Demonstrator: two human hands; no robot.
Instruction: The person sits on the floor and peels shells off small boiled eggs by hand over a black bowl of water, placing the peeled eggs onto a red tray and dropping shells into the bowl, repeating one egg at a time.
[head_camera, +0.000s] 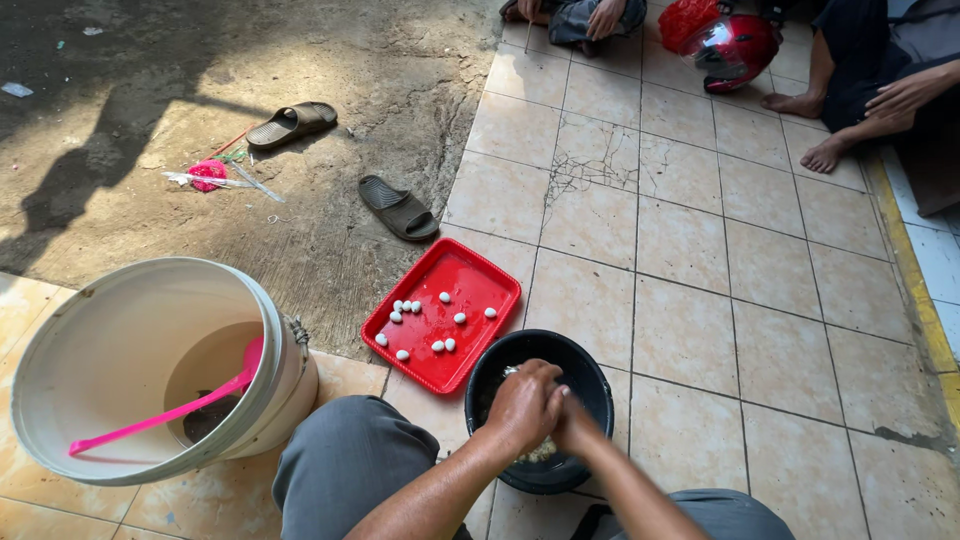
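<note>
Over black bowl (538, 400) — left hand (522, 405), right hand (572, 420) clasped together inside, each grip curled, contents hidden

a large cream bucket (120, 370) stood on the tiles at the left with a pink ladle (165, 413) leaning inside it, and just right of it lay a red tray (480, 300) holding a scatter of small white peeled pieces (428, 318). two dark sandals (292, 122) (398, 207) lay well apart on the bare concrete beyond, near a small pink object (208, 172) and some litter. at the far edge of the tiled floor (700, 260) a red helmet (733, 48) rested beside the bare feet (825, 153) of other seated people.
</note>
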